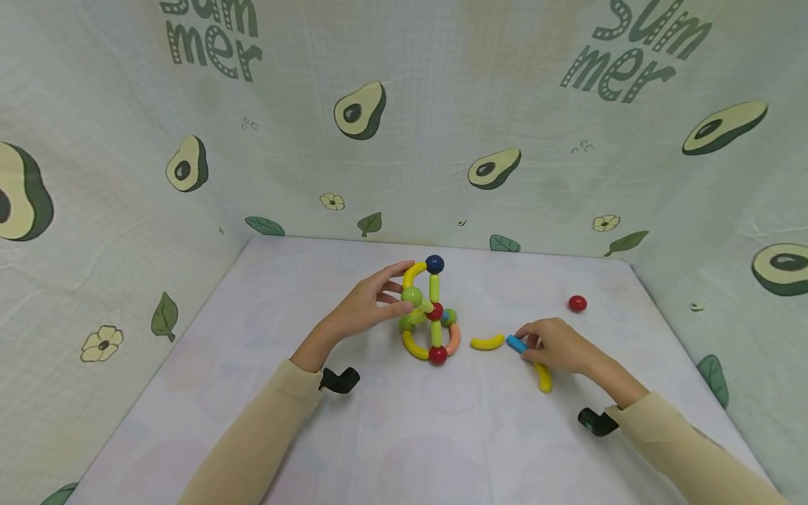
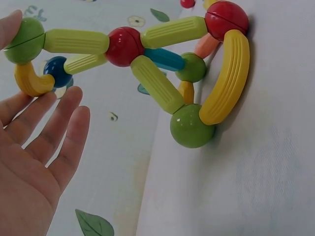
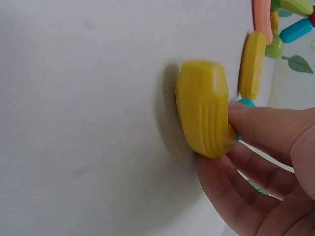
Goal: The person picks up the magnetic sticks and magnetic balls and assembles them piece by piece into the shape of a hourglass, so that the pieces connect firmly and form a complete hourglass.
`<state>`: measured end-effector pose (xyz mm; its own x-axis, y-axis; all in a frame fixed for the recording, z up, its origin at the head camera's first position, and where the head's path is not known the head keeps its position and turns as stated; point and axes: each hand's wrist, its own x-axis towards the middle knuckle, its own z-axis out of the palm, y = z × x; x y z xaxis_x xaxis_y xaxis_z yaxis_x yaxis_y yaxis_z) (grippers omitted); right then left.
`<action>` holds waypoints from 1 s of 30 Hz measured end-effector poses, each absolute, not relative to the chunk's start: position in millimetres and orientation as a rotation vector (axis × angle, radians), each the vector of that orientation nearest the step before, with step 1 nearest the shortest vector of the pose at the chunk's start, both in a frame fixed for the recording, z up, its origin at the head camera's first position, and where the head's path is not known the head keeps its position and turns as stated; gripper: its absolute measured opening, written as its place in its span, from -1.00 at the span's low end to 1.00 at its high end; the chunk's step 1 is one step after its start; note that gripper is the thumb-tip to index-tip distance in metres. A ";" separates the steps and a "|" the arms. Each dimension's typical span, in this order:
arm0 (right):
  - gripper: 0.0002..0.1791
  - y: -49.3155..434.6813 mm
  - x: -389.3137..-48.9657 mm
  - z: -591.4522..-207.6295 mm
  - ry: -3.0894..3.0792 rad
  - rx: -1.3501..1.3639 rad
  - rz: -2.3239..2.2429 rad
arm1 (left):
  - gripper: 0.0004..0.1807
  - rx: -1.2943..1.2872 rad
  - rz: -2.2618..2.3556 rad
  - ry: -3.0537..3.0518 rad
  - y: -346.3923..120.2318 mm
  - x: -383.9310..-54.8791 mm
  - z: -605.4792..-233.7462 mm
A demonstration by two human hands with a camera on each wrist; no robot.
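A magnetic ball-and-rod model (image 1: 435,333) stands on the table, made of red, green and blue balls joined by straight and curved rods. My left hand (image 1: 366,301) holds its upper left side, the thumb on a green ball (image 2: 24,41) and the fingers by a yellow curved rod (image 2: 30,82). Farther right, my right hand (image 1: 562,345) pinches another yellow curved rod (image 3: 204,105) low over the table. Right by those fingertips is a blue rod (image 1: 516,344), mostly hidden in the right wrist view. Between it and the model lies one more yellow curved rod (image 1: 487,343).
A loose red ball (image 1: 577,304) lies toward the back right of the table (image 1: 404,435). Cloth printed with avocados and leaves (image 1: 416,105) hangs behind the table and along both sides. A dark wrist camera mount (image 1: 341,380) sticks out from each sleeve.
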<state>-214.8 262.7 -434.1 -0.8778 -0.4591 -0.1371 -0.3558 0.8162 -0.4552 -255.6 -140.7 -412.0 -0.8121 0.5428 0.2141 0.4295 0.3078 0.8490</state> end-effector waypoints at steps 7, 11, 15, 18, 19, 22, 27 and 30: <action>-0.71 257.4 -228.2 -434.7 2.839 -0.621 -0.580 | -0.14 0.919 1.534 2.441 -140.6 -255.8 -412.6; -0.73 257.1 -232.8 -436.2 2.882 -0.613 -0.577 | -0.14 0.916 1.532 2.443 -140.3 -255.6 -412.5; -0.75 257.3 -235.2 -436.5 2.906 -0.593 -0.586 | -0.13 0.898 1.529 2.447 -140.1 -254.6 -411.6; -0.75 258.0 -235.6 -435.8 2.917 -0.589 -0.599 | -0.13 0.889 1.528 2.446 -139.5 -254.1 -410.5; -0.75 258.3 -235.7 -435.8 2.923 -0.583 -0.602 | -0.13 0.887 1.528 2.446 -139.4 -254.1 -410.3; -0.73 259.8 -236.2 -435.9 2.940 -0.580 -0.608 | -0.13 0.891 1.527 2.447 -139.2 -254.6 -410.6; -0.73 260.2 -237.9 -433.5 2.983 -0.589 -0.613 | -0.15 0.896 1.535 2.444 -139.8 -255.4 -411.5; -0.74 256.8 -238.7 -428.7 3.005 -0.603 -0.639 | -0.15 0.899 1.545 2.433 -140.4 -255.2 -411.7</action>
<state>-238.7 256.8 -428.7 -0.9257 -0.3721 0.0683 -0.3677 0.8423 -0.3940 -255.2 -140.4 -411.7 -0.8156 0.5410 0.2050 0.4156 0.3013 0.8582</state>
